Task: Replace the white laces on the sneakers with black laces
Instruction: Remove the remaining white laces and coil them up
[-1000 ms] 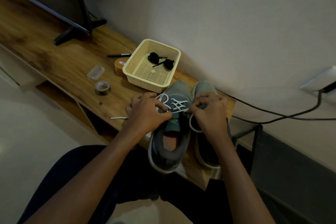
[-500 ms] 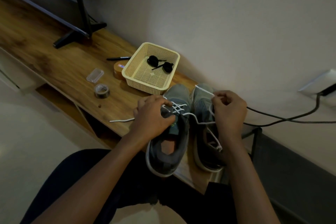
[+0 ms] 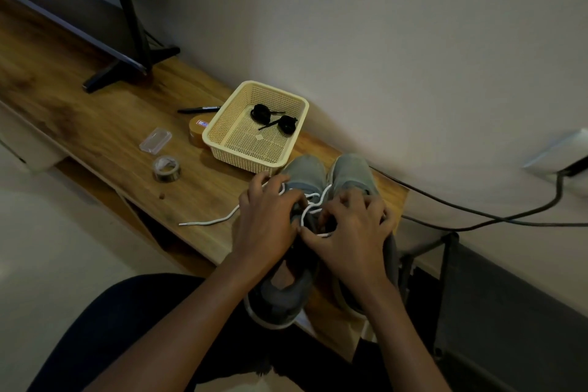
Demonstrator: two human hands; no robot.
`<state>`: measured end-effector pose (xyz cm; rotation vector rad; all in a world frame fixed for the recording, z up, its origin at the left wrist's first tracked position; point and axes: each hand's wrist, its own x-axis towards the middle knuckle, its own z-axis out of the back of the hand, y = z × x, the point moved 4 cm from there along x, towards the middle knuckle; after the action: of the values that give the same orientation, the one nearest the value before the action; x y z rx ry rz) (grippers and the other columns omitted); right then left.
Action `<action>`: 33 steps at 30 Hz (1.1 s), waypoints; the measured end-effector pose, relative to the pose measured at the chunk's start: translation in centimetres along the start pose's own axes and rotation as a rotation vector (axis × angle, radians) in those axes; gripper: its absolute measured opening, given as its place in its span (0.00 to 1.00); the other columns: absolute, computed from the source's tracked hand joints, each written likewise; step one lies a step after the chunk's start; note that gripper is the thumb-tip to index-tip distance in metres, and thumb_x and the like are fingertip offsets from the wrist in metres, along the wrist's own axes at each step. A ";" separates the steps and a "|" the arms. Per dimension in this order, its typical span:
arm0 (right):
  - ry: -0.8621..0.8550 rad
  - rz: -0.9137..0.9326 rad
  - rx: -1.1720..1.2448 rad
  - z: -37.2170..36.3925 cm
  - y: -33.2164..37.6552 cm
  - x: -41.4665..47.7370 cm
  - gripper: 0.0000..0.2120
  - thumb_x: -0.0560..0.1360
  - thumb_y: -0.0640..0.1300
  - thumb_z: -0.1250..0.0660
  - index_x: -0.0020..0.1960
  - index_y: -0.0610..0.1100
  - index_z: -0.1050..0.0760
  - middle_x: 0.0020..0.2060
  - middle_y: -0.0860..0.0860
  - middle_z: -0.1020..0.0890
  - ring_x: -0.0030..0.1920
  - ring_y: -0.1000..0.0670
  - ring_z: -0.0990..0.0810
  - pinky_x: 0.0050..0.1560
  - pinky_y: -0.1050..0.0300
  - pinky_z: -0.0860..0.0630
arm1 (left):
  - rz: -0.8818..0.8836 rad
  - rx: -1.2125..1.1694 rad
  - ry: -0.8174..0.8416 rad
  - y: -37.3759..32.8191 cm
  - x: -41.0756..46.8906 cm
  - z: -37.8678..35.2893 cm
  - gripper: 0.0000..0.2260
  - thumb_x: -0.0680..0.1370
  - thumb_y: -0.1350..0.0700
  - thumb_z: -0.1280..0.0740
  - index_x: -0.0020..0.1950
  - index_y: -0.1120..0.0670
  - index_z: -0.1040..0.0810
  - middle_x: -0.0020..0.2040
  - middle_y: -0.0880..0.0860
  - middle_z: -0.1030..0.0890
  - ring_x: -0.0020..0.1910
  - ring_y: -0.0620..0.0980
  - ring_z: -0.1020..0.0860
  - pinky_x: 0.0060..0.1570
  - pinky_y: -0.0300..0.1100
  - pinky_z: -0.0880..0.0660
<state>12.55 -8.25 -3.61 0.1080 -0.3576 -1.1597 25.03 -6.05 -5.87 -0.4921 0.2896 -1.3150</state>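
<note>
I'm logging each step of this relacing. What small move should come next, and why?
Probably the right hand pulls the white lace out of the next eyelets while the left hand steadies the grey sneaker: lace loops cross it, and the black laces lie coiled in the basket.

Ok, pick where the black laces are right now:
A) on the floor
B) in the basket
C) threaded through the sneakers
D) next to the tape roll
B: both coiled black laces lie inside the basket, while the left hand and right hand work the white lace at the sneakers.
</note>
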 end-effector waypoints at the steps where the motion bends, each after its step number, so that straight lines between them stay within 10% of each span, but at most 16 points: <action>1: -0.030 0.007 0.018 0.0 -0.2 -0.1 0.18 0.63 0.65 0.39 0.36 0.52 0.25 0.48 0.52 0.25 0.52 0.49 0.38 0.59 0.47 0.45 | 0.008 0.002 0.001 0.0 0.0 0.0 0.11 0.76 0.52 0.33 0.58 0.45 0.25 0.73 0.45 0.38 0.73 0.51 0.50 0.66 0.50 0.43; 15: 0.328 0.125 0.195 1.9 -1.0 0.3 0.08 0.68 0.54 0.28 0.36 0.55 0.26 0.53 0.64 0.31 0.60 0.57 0.42 0.61 0.58 0.47 | 0.069 -0.133 0.051 0.5 -0.1 -0.5 0.09 0.75 0.50 0.33 0.55 0.44 0.25 0.72 0.46 0.37 0.71 0.49 0.49 0.65 0.51 0.40; 20: -0.172 -0.294 0.774 3.8 -2.2 1.5 0.09 0.74 0.41 0.31 0.36 0.49 0.24 0.32 0.54 0.22 0.32 0.62 0.25 0.33 0.70 0.31 | 0.049 -0.106 0.026 0.4 -0.2 -0.5 0.09 0.76 0.51 0.33 0.55 0.43 0.25 0.71 0.45 0.37 0.72 0.50 0.50 0.65 0.50 0.39; 23: -0.263 -0.537 0.976 3.7 -3.2 1.6 0.03 0.76 0.38 0.34 0.45 0.44 0.23 0.35 0.50 0.19 0.32 0.60 0.22 0.35 0.66 0.24 | 0.041 -0.113 0.015 0.2 -0.2 -0.6 0.07 0.76 0.52 0.33 0.53 0.45 0.26 0.69 0.45 0.36 0.71 0.49 0.48 0.65 0.48 0.39; 28: -0.070 -0.471 0.544 2.3 -2.8 1.5 0.30 0.75 0.42 0.34 0.73 0.52 0.44 0.50 0.56 0.22 0.58 0.51 0.25 0.68 0.45 0.37 | 0.056 -0.131 0.001 0.1 -0.2 -0.6 0.05 0.77 0.52 0.35 0.52 0.47 0.26 0.68 0.46 0.34 0.70 0.49 0.45 0.63 0.47 0.38; 33: -0.144 -0.446 0.188 3.1 -1.8 1.2 0.39 0.71 0.45 0.30 0.75 0.50 0.47 0.66 0.48 0.31 0.68 0.43 0.37 0.67 0.44 0.46 | 0.075 -0.139 0.011 0.2 -0.1 -1.0 0.04 0.79 0.52 0.37 0.53 0.48 0.27 0.68 0.46 0.35 0.70 0.49 0.45 0.63 0.47 0.40</action>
<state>10.37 -9.75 -0.96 0.2804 -0.5900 -1.5772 24.69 -6.12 -6.83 -0.5861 0.4069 -1.2295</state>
